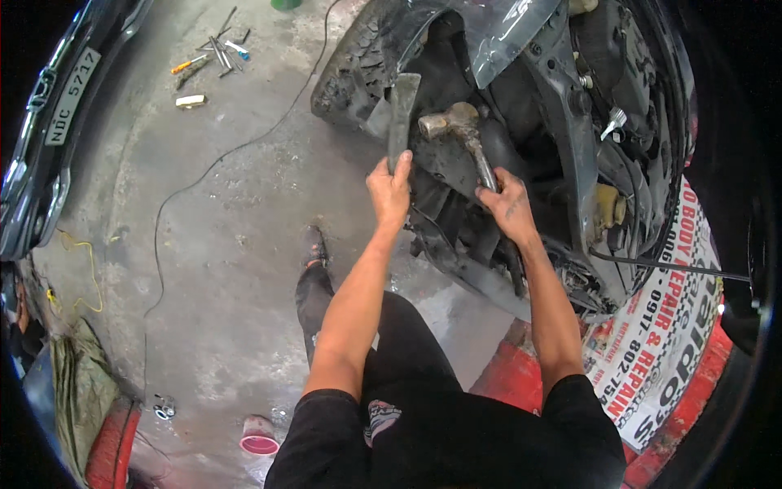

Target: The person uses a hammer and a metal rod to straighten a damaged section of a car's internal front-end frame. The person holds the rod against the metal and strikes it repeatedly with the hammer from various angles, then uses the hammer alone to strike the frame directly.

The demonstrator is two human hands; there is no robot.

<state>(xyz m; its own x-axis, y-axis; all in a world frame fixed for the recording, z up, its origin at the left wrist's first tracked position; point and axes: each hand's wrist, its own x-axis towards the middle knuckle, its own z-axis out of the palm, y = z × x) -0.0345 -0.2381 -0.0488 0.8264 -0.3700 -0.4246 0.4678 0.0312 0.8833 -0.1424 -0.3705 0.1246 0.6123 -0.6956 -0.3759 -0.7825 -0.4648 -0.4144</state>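
My left hand (388,192) is closed round the lower end of a flat, worn metal bar (402,110), which points up and away from me. In my right hand (511,207) is a hammer (457,121), gripped by its dark handle, with its rusty head tilted up and left. The handle's lower end shows below my fist. Both tools are held apart, over a dark, opened-up vehicle corner (542,106) with bare inner panels. Behind the bar stands a black tyre (350,85).
Several hand tools (218,55) and a small pale block (191,101) lie on the concrete floor. A thin black cable (198,179) runs across it. Another vehicle's bumper (49,155) is at left. A pink tub (259,436) stands near me; a printed banner (664,350) hangs at right.
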